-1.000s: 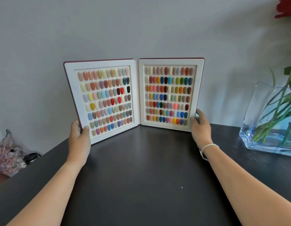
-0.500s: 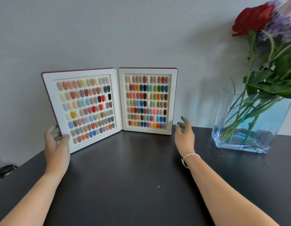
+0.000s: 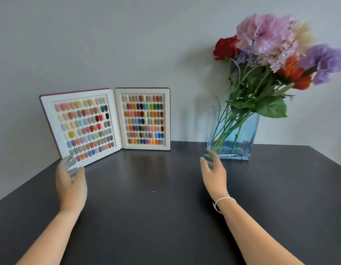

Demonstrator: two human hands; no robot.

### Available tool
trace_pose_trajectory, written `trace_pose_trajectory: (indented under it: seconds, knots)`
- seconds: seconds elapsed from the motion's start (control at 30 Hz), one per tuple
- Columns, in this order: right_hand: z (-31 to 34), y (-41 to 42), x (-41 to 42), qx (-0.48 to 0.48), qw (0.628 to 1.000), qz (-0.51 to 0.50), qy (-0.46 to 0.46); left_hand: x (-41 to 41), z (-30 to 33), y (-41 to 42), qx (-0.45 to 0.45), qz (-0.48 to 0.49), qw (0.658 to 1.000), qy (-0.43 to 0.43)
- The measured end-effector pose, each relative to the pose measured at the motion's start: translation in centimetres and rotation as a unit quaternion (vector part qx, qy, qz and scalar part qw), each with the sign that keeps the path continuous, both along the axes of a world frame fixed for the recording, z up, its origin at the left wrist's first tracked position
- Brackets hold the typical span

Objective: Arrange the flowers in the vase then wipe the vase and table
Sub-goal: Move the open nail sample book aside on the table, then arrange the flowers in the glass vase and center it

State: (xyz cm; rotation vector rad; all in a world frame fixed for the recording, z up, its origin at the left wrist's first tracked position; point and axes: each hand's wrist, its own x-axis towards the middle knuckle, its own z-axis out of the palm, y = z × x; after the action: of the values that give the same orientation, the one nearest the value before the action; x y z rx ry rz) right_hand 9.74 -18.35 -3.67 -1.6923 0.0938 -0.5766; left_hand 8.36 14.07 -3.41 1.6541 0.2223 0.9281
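Note:
A clear blue-tinted glass vase (image 3: 242, 131) stands at the back right of the dark table (image 3: 156, 207), against the wall. It holds a bunch of flowers (image 3: 276, 48) in pink, purple, red and orange, with green stems crossing inside the glass. My right hand (image 3: 213, 171) hovers open just left of the vase's lower corner, fingers spread and a little blurred. My left hand (image 3: 71, 180) is open too, just in front of the bottom left corner of the nail-colour display book (image 3: 112, 121), holding nothing.
The open nail-colour display book stands upright at the back of the table, leaning by the grey wall (image 3: 127, 44). A small white speck (image 3: 153, 191) lies on the table's middle. The table's left edge runs diagonally at the lower left.
Both hands have let go of the display book and drawn back toward me. My right hand has moved right, toward the vase. The view has swung right, bringing the whole bouquet in.

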Motion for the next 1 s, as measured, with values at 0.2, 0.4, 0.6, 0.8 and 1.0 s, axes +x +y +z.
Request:
trace_pose_trajectory:
  seconds: [0.2,0.4,0.6,0.8,1.0]
  knots:
    - [0.3,-3.8,-3.8,0.022,0.999,-0.032,-0.01,-2.5,0.3,-5.8,-0.001,-0.105,0.994,0.023]
    - [2.2,-7.9,-5.5,0.04,0.997,-0.067,-0.025,-2.2,2.8,-12.4,0.031,-0.209,0.977,0.03]
    - [5.5,-11.6,-5.6,0.062,0.992,-0.094,-0.054,-1.0,7.1,-19.8,0.074,-0.29,0.954,0.01]
    - [9.6,-14.4,-4.2,0.06,0.988,-0.114,-0.084,1.4,10.2,-25.9,0.13,-0.331,0.935,0.015]
    - [13.7,-17.2,-0.5,0.061,0.984,-0.139,-0.098,5.8,14.7,-30.5,0.159,-0.332,0.93,-0.007]
